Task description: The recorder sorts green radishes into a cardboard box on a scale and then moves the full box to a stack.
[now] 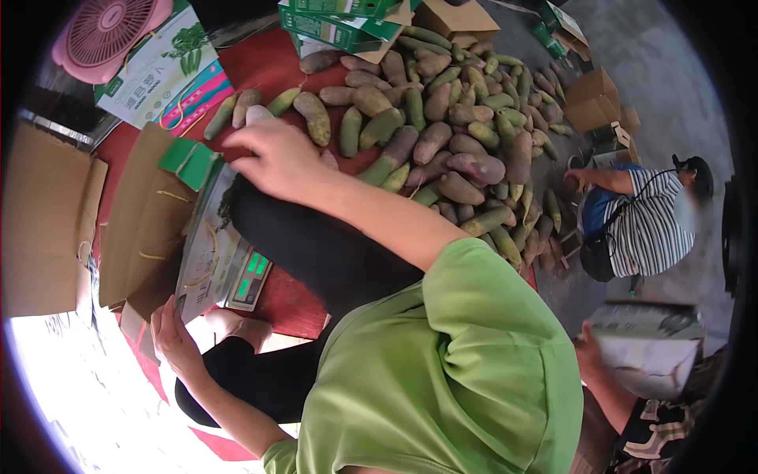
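Observation:
My left hand (175, 340) grips the near edge of an open cardboard box (213, 237) with a white printed side and yellow cord handles. Beneath the box is a digital scale (251, 278) with a lit green display. My right hand (278, 158) reaches over my raised knee to the box's far end, beside its green flap (189, 163). Its fingers are bent but apart, slightly blurred, and I see nothing held in them. Several green and reddish-brown radishes (313, 118) lie on the red mat just past that hand.
A large radish pile (474, 150) spreads to the right. Another open carton (47, 221) stands at left; a pink fan (110, 35) is at upper left. Green boxes (339, 31) sit at the top. One person (643, 213) sits at right; another's hand (588, 359) holds a printed box (647, 347).

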A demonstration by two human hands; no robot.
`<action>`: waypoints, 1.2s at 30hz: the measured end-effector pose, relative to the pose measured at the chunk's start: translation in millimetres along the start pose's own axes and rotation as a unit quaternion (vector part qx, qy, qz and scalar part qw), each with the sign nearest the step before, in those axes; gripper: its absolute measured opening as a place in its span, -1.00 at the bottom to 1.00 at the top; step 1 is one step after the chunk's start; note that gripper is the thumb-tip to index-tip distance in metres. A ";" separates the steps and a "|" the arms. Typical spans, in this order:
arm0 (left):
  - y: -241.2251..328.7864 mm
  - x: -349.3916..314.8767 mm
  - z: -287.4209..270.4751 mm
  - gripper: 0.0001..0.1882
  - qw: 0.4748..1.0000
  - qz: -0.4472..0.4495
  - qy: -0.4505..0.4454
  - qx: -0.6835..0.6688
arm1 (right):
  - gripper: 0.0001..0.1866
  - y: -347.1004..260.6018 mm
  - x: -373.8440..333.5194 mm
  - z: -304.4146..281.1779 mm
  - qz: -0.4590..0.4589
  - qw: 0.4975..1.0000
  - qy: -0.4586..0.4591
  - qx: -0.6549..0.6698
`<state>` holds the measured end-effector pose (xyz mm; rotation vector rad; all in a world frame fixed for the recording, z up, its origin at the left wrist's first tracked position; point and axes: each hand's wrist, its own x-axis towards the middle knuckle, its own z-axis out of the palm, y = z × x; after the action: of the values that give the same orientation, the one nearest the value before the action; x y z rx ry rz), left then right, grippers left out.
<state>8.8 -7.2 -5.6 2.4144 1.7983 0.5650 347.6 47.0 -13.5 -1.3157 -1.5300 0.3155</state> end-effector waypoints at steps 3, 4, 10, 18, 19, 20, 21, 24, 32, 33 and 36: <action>-8.9 -0.2 4.3 -0.76 1.000 0.015 0.010 -0.024 | -0.74 71.4 -55.3 -47.3 0.157 0.985 0.021 -0.070; -7.3 2.1 4.0 -0.76 1.000 0.020 0.008 -0.023 | -0.74 97.0 -80.6 -66.3 0.242 0.966 -0.004 -0.095; -16.0 2.3 9.8 -0.78 0.999 0.036 0.019 -0.001 | -0.81 209.0 -263.9 -126.1 0.465 0.839 -0.099 -0.264; -16.9 0.8 12.2 -0.80 0.999 0.026 0.018 0.018 | -0.75 222.7 -372.9 -102.7 0.433 0.818 -0.305 -0.225; -16.1 0.5 12.0 -0.80 0.999 0.031 0.022 0.019 | -0.72 223.9 -371.2 -96.1 0.436 0.818 -0.306 -0.216; -14.5 0.6 11.7 -0.80 0.999 0.030 0.020 0.021 | -0.72 225.6 -369.1 -92.4 0.436 0.818 -0.308 -0.214; -13.9 -0.7 10.4 -0.80 0.999 0.023 0.021 0.027 | -0.72 223.2 -359.2 -88.8 0.498 0.813 -0.246 -0.176; -14.2 -1.0 10.6 -0.79 0.999 0.017 0.017 0.026 | -0.73 219.1 -332.4 -88.3 0.539 0.799 -0.187 -0.188; -9.1 -1.2 10.0 -0.79 0.999 -0.001 0.021 0.025 | -0.59 225.3 -281.3 -92.9 0.469 0.768 -0.257 -0.353; -9.1 -0.3 10.0 -0.79 0.999 -0.002 0.023 0.024 | -0.59 226.8 -277.2 -92.0 0.467 0.768 -0.256 -0.355; -12.8 -1.3 9.9 -0.80 1.000 -0.001 0.020 0.008 | -0.45 231.4 -273.7 -89.8 0.423 0.750 -0.331 -0.387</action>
<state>0.1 -2.9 -18.6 2.4275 1.8279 0.6046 510.2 -135.6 -290.6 -2.7980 -1.5666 0.8467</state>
